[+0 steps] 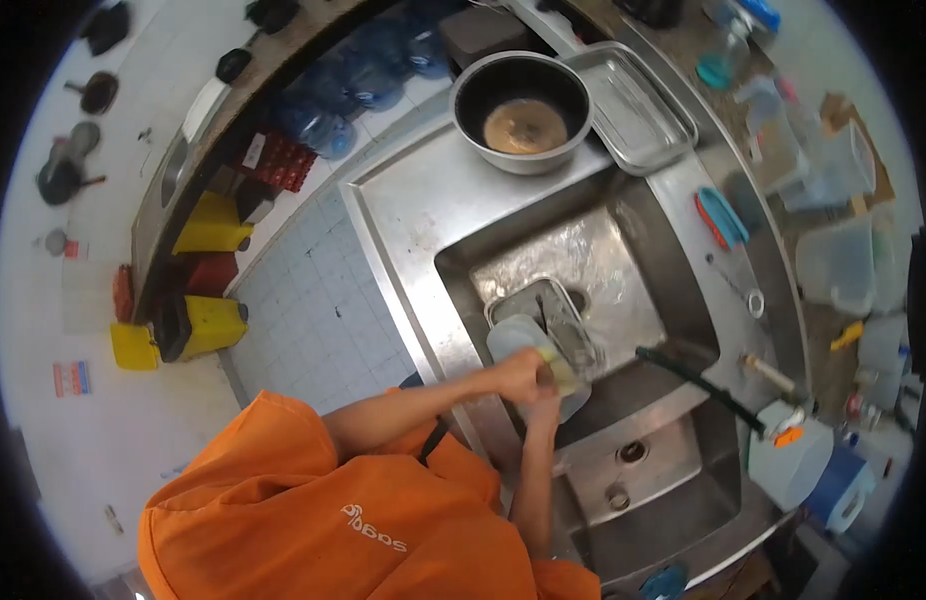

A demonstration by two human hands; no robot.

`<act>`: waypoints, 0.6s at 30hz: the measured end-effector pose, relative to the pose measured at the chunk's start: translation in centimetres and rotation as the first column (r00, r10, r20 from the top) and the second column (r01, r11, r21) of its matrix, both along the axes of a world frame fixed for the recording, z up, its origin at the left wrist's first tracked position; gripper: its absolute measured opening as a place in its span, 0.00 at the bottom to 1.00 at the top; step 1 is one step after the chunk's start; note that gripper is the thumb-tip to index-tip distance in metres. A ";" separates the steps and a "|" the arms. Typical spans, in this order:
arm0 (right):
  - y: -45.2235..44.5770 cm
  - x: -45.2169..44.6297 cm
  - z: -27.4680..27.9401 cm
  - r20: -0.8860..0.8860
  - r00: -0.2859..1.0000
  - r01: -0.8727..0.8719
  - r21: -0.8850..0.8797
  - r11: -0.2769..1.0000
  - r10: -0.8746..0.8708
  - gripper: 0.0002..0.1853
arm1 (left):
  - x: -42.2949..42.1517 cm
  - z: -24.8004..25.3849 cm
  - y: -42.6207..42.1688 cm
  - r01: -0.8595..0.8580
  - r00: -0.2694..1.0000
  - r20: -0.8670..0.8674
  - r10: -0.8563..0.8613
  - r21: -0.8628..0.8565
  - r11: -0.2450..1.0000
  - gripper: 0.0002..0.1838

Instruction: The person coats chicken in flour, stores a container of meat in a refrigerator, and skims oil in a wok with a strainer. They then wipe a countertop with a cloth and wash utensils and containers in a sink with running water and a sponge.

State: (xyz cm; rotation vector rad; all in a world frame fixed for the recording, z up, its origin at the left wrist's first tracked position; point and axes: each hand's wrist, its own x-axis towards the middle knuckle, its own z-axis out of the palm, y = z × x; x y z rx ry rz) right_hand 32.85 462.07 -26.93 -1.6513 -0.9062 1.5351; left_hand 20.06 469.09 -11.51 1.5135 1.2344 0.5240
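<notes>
My left hand (521,377) is closed at the near edge of a translucent plastic container (515,338) above the large sink basin. Close against it, my right hand (550,388) is blurred by motion, with a yellow-green sponge (549,357) at its fingers. The hands overlap, so part of each grip is hidden. Below the container, a rectangular metal pan (536,293) sits in the basin with a dark-handled utensil (542,312) in it.
A large pot (524,160) and a metal tray (633,120) stand beyond the basin. A dark hose (698,380) reaches over the sink (673,425). On the right ledge are a blue-and-red brush (723,218), a strainer (753,302) and a jug (788,460).
</notes>
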 end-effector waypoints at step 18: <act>-0.5 -0.1 1.1 0.100 0.991 -0.086 -0.014 0.996 0.087 0.15 | 0.4 0.5 0.9 0.113 0.990 -0.087 -0.112 0.000 0.994 0.12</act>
